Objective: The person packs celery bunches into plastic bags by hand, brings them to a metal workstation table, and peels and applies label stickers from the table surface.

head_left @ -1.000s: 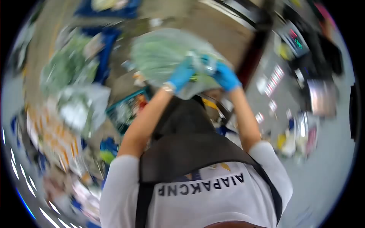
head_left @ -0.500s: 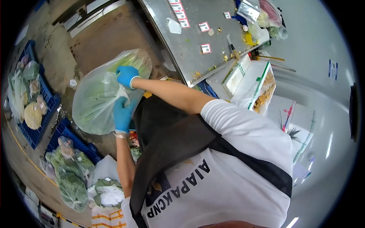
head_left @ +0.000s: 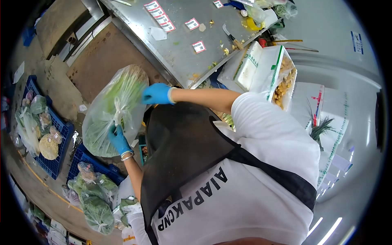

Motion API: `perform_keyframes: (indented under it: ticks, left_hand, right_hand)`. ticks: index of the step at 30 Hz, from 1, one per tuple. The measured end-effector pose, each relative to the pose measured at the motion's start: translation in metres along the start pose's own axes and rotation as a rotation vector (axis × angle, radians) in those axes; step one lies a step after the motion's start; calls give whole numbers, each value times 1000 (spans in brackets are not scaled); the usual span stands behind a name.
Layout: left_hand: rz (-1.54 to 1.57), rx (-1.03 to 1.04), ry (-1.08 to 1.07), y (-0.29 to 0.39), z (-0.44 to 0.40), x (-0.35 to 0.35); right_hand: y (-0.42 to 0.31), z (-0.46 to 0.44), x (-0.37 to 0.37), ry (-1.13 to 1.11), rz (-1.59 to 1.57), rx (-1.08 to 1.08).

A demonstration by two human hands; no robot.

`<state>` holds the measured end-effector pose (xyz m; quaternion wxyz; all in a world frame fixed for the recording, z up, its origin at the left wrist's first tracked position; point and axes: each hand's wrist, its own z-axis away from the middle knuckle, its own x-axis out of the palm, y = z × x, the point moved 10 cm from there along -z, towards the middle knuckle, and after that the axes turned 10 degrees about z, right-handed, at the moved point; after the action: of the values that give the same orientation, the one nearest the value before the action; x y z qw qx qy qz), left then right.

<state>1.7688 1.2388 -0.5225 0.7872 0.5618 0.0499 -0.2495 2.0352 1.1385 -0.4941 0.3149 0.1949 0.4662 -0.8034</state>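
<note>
A large clear plastic bag (head_left: pixel 98 122) of leafy green vegetables lies in front of me, gathered into a white knot (head_left: pixel 118 107) on its upper side. My left hand (head_left: pixel 119 141), in a blue glove, is closed on the bag's loose plastic end just below the knot. My right hand (head_left: pixel 157 94), gloved in blue too, is at the bag's right edge, apart from the knot. Its fingertips are smeared by motion, so I cannot tell whether they are open or closed.
A metal table (head_left: pixel 179 49) carries printed labels (head_left: pixel 159 15) and a knife (head_left: pixel 232 36). White foam boxes (head_left: pixel 250 65) stand at its right. Bagged produce sits on a blue pallet (head_left: pixel 61 151) at left, with bagged greens (head_left: pixel 96 208) below. A brown board (head_left: pixel 102 57) lies beyond.
My right hand has left the knot and moved right. My left hand has shifted lower on the bag's tied end. The knot now shows plainly, and the whole view has shifted.
</note>
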Motion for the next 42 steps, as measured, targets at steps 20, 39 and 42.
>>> perform_keyframes:
  ticks: [20, 39, 42]
  left_hand:
    - [21, -477, -375, -11, 203, 224]
    - [26, -686, -543, -21, 186, 254]
    - [17, -700, -595, -33, 183, 252]
  right_hand:
    - [312, 264, -103, 96, -134, 393]
    - [345, 315, -51, 372, -792, 593]
    - [378, 344, 11, 435, -998, 806]
